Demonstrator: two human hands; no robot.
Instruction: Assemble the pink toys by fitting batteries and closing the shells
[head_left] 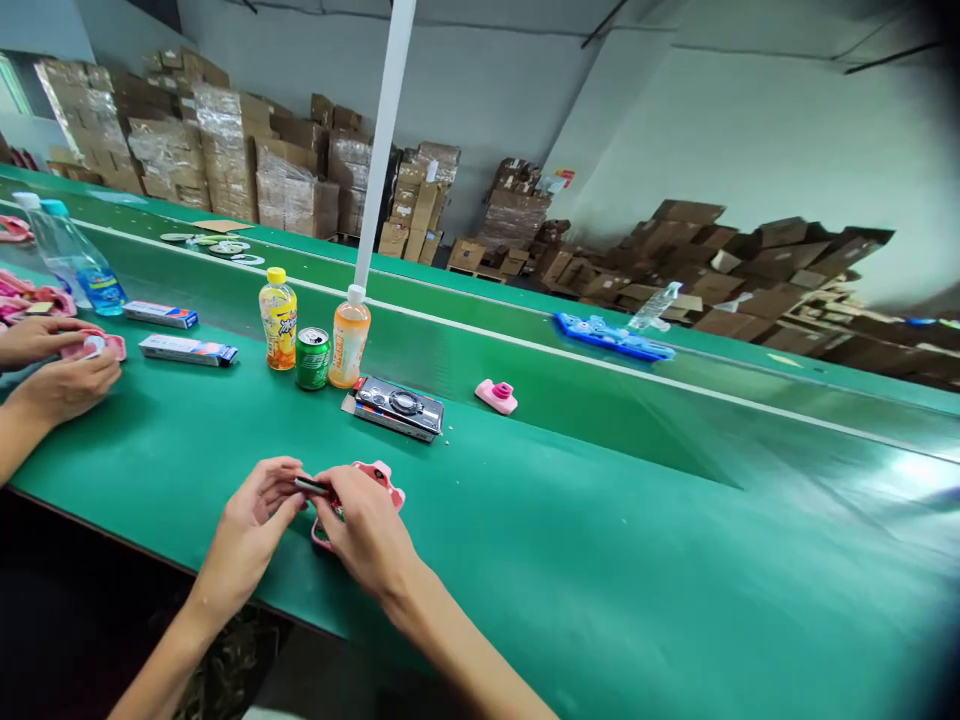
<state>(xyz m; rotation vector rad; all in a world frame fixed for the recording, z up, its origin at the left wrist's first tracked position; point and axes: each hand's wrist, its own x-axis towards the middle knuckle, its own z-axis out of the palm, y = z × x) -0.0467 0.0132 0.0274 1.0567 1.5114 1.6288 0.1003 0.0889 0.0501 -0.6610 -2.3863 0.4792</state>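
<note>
My left hand [251, 520] and my right hand [367, 525] meet low over the green table, fingers pinched together. Between their fingertips is a small flat dark piece [311, 485] with a pale edge; its kind cannot be made out. Under and behind my right hand lies a pink plastic casing [386, 482], mostly covered by the fingers. Farther off, a pink toy camera [496, 396] rests at the edge of the sunken belt. A box with a black camera-like picture [397, 408] lies just beyond my hands.
A yellow-capped bottle [279, 320], a green can [313, 360] and an orange drink bottle [349, 338] stand together. Two slim boxes [187, 349] lie leftward. At far left a co-worker's hands [64, 375] hold a pink part. Across the belt is a blue tray [611, 338].
</note>
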